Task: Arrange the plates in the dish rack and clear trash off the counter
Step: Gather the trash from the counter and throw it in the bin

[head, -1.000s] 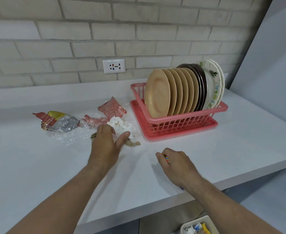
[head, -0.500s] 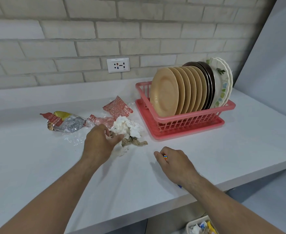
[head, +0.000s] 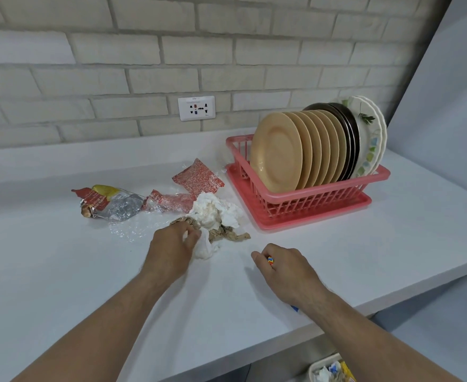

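White tissue (head: 213,209), crumpled into a loose wad, lies on the counter (head: 61,271) just left of the pink dish rack (head: 281,194), with a brown paper twist (head: 228,234) touching its near side. The left hand (head: 171,250) is on the near edge of both, fingers curled in and pinching. From this angle it looks to have tissue and twist together, though the fingertips are hidden under the knuckles. The right hand (head: 286,270) rests nearer the counter's front edge, fist closed round a small striped scrap (head: 270,261) (a bit of blue pokes out beneath the wrist).

The plates (head: 277,153) already stand on edge in the rack, so only the trash remains. All of it should be nearly weightless and soft: the tissue will squash and may shed a loose tail, and the twist is limp. Gathering from underneath the wad, rather than by one corner, would keep it whole. Behind lie red wrappers (head: 199,176), a foil packet (head: 116,206) and clear film (head: 133,228). These look slick and crackly, and the film is likely to cling flat, so it is best scrunched first. A bin (head: 313,368) shows below the counter at the right.
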Available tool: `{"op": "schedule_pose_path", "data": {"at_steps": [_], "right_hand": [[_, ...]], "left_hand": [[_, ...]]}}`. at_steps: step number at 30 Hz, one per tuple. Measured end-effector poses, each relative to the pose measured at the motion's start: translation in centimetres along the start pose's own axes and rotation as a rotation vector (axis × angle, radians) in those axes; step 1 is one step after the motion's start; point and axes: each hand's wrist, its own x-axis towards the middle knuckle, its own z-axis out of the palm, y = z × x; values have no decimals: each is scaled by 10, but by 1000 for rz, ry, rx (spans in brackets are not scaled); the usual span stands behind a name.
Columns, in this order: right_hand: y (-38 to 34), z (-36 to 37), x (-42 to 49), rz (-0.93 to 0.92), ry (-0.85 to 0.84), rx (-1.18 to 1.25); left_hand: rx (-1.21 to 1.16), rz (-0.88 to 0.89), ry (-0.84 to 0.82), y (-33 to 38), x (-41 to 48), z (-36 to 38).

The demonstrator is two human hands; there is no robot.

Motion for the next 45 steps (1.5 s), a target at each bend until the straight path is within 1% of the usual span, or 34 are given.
{"op": "schedule_pose_path", "data": {"at_steps": [2,4,6,9,12,14,16,17,20,22,25,27,28,31,34,36,38,42,45], "right_hand": [[0,1,0,17,12,0],[0,2,2,30,30,-12],[-1,3,3,28,46,-21],[-3,6,4,28,43,-35],[-5,11,4,33,27,-56],[-5,14,2,39,17,-62],[-4,15,-1,54,24,-53],[-3,15,-3,69,37,-38],[3,9,-9,93,90,21],[6,3,-11,67,105,87],[13,-4,-12,56,101,204],[13,-6,-9,75,47,277],[16,-8,-9,92,25,315],[29,-15,-9,124,35,357],[49,-27,-12,88,148,355],[67,-37,-16,78,221,427],[89,-47,-19,77,257,473],[137,-76,-26,66,261,573],[175,-105,-29,57,206,709]], "left_hand": [[-7,15,-18,-1,1,-2],[85,83,-23,-3,1,-1],[176,130,6,-3,0,3],[158,66,-10,-5,-1,12],[247,-5,-101,-9,0,25],[300,10,-89,-10,-1,33],[347,87,-52,-11,-5,40],[344,134,-23,-13,-7,43],[208,268,41,-20,-13,46],[125,279,41,-19,-17,43],[10,248,36,-11,-22,37],[-34,274,-4,-6,-24,36],[-48,313,-35,-2,-24,38],[-13,441,-102,8,-24,49],[22,406,-142,27,-27,62],[31,399,-124,42,-33,72],[42,393,-112,61,-40,85],[26,412,-111,111,-57,120],[22,398,-109,151,-70,151]]}}
